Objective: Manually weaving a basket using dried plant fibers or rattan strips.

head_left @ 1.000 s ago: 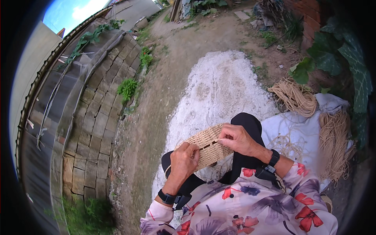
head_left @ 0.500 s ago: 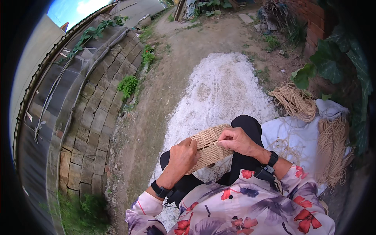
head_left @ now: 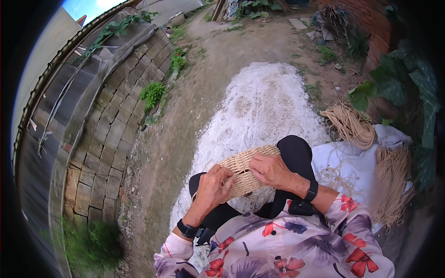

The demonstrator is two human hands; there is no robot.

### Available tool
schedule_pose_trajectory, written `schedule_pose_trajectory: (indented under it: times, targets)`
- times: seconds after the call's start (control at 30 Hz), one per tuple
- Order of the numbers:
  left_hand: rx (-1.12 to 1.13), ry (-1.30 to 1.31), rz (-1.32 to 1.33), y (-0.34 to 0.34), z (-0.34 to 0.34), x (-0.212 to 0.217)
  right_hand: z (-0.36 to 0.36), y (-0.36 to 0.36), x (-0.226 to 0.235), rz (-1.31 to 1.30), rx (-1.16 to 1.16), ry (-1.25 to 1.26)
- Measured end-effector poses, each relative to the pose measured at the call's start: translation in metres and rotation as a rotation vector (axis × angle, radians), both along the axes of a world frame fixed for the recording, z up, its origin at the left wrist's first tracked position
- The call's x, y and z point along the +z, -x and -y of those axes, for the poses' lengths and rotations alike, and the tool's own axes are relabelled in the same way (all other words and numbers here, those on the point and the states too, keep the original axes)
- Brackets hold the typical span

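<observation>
Across my lap lies a woven panel (head_left: 244, 186) of pale straw-coloured cord, with a narrow dark slit between its two halves. My left hand (head_left: 214, 186) is closed on the panel's left end, thumb and fingers pressed together by the slit. A pale strand shows faintly beside that hand. On the other side, the fingers of my right hand (head_left: 274, 171) are bent and pinched at the slit's right end, covering that part of the weave. Whether a loose cord is between those fingertips is hidden.
To my right, a white cloth sack (head_left: 343, 160) lies beneath loose cord; a coiled cord bundle (head_left: 350, 121) and a long hank (head_left: 391, 183) rest by it. Broad leaves (head_left: 389, 81) hang above. A block wall (head_left: 104, 139) runs along the left. Whitish ground (head_left: 264, 97) stretches ahead.
My right hand has shifted slightly left along the slit, covering more of it. My left hand has turned, bringing its thumb and fingers to the slit. Less of the slit shows.
</observation>
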State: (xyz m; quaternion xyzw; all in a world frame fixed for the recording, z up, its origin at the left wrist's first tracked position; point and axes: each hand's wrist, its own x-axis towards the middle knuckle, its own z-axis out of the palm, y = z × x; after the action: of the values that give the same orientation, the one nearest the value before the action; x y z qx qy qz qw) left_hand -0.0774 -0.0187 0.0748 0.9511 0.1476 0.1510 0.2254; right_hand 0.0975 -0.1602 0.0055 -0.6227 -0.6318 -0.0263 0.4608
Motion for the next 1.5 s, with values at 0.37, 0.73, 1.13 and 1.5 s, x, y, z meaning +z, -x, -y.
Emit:
schedule_pose_trajectory:
  times: [0.37,0.73,1.13,1.5]
  targets:
    - [0.023,0.172,0.025,0.013,-0.023,-0.005,0.002,-0.002,-0.003,-0.23,0.078,0.076]
    - [0.065,0.232,0.028,0.025,-0.033,-0.013,-0.004,-0.004,-0.006,-0.023,0.051,0.008]
    - [0.014,0.426,0.159,0.02,-0.025,-0.01,-0.018,0.009,0.009,-0.003,0.13,0.019]
    - [0.158,-0.2,0.225,0.008,0.024,-0.026,-0.022,0.01,0.004,-0.126,0.112,0.054]
